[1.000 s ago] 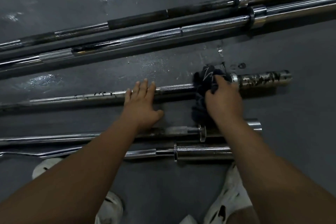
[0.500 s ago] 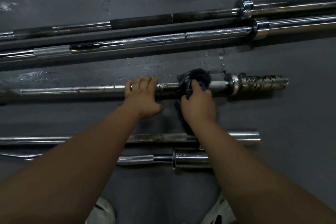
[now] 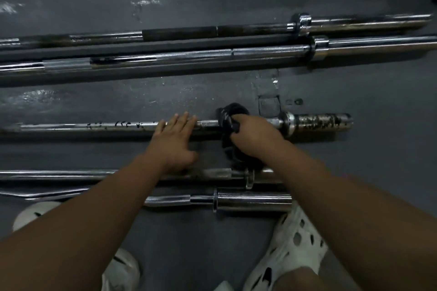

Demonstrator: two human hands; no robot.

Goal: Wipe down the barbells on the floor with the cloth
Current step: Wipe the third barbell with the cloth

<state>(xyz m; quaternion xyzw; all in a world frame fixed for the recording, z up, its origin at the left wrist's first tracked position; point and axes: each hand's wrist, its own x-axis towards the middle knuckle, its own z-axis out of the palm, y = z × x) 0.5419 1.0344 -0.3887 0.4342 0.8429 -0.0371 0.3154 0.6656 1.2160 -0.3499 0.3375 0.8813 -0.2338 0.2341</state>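
Observation:
A thin chrome barbell (image 3: 94,126) with dark rust spots lies across the middle of the grey floor, its pitted sleeve (image 3: 321,121) at the right end. My right hand (image 3: 254,136) grips a dark cloth (image 3: 230,117) wrapped round the shaft just left of the collar. My left hand (image 3: 173,142) rests on the shaft a little further left, fingers straight across the bar. Part of the cloth hangs down under my right hand.
Two long barbells (image 3: 189,59) lie side by side further away. Nearer me lie a straight bar (image 3: 59,175), a short bar with a thick sleeve (image 3: 250,203) and a curved bar (image 3: 47,192). My white perforated shoes (image 3: 295,245) stand at the bottom.
My right hand with the cloth slid left along the shaft half a second ago, then back right toward the collar. My left hand stayed on the bar.

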